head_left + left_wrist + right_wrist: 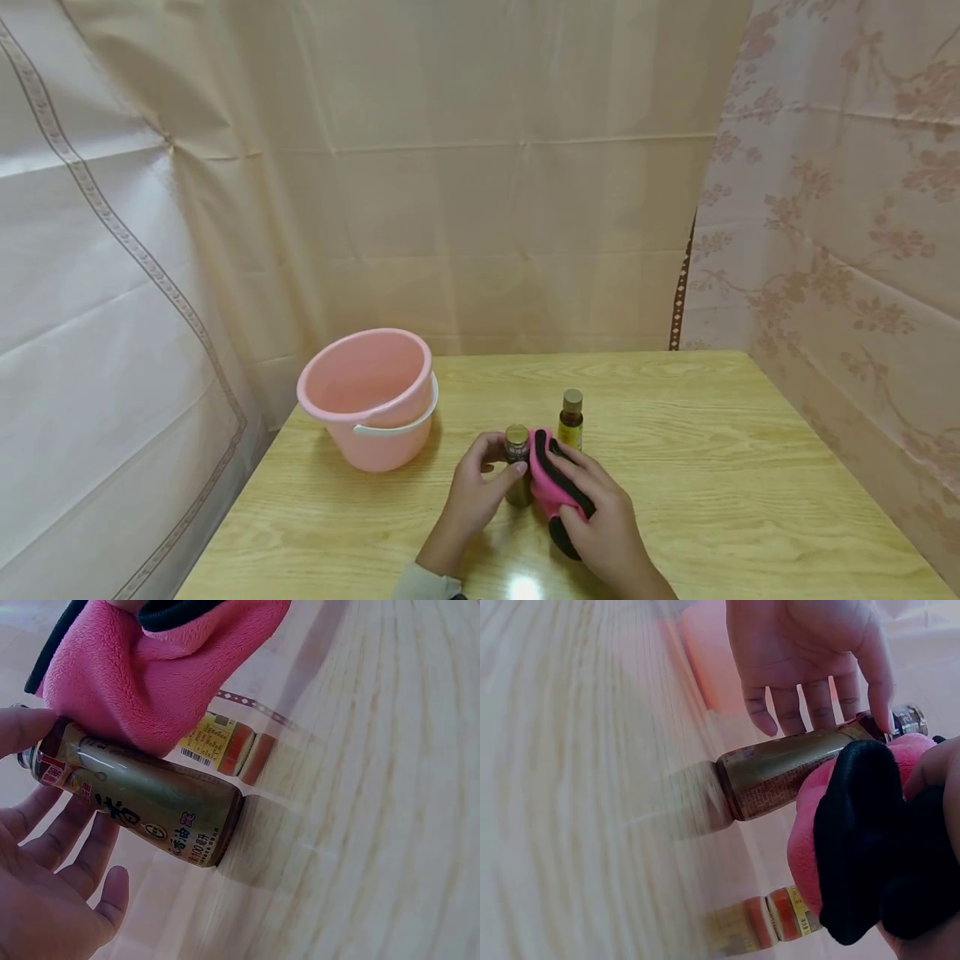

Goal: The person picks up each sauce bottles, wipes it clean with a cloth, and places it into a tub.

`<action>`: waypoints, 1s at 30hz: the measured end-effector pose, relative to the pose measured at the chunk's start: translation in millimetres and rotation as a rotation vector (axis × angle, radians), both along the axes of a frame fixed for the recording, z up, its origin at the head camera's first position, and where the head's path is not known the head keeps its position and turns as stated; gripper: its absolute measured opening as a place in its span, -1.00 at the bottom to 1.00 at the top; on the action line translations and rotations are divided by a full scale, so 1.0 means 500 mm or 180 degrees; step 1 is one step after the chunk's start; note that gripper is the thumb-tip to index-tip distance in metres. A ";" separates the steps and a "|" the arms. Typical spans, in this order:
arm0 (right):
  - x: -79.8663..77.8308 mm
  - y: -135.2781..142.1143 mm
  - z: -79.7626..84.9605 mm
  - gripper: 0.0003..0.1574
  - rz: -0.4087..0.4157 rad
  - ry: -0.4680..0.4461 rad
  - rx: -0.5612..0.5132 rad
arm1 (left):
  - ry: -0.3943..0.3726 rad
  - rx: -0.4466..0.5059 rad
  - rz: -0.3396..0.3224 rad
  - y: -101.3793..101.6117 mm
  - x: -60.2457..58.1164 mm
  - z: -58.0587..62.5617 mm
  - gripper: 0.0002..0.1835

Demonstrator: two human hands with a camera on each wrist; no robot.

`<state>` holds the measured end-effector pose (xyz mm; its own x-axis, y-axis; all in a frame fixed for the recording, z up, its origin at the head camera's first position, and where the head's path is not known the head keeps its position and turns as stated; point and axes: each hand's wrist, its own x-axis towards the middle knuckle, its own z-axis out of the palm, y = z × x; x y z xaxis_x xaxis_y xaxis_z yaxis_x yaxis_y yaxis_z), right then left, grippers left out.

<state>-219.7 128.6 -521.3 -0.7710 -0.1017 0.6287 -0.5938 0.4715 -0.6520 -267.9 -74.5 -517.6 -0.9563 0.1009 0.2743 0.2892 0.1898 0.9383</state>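
Note:
My left hand (474,492) holds a small sesame oil bottle (517,487) near its neck, thumb on the near side and fingers round the far side. The dark bottle has a gold cap and stands upright, its base at the tabletop. In the left wrist view its printed label (150,802) faces the camera. My right hand (606,517) grips a bunched pink cloth (551,483) with black edging, which lies against the bottle's side. In the right wrist view the black part of the cloth (862,840) covers some of the bottle.
Just behind the right hand stands a second brown bottle (572,421) with a yellow label and a gold-brown cap. A pink bucket (378,442) with a white handle (397,427) is at the left of the wood-grain table (720,467). Curtains (487,208) hang around the table.

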 end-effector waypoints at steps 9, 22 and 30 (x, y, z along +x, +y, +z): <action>0.004 0.000 -0.001 0.02 -0.0030 -0.0411 0.0064 | -0.0040 0.0000 -0.0021 -0.001 0.004 0.003 -0.66; -0.004 -0.001 -0.009 -0.05 -0.0123 -0.0959 0.0327 | -0.0046 0.0014 -0.0063 -0.003 0.003 0.006 -0.68; -0.007 0.003 -0.009 -0.14 -0.0114 -0.1256 0.0510 | -0.0121 0.0029 -0.0067 -0.001 0.001 0.005 -0.67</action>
<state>-223.4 130.2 -525.8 -0.9542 -0.1427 0.2631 -0.2947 0.6012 -0.7428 -267.5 -75.2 -514.9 -0.9638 0.1188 0.2389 0.2572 0.1756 0.9503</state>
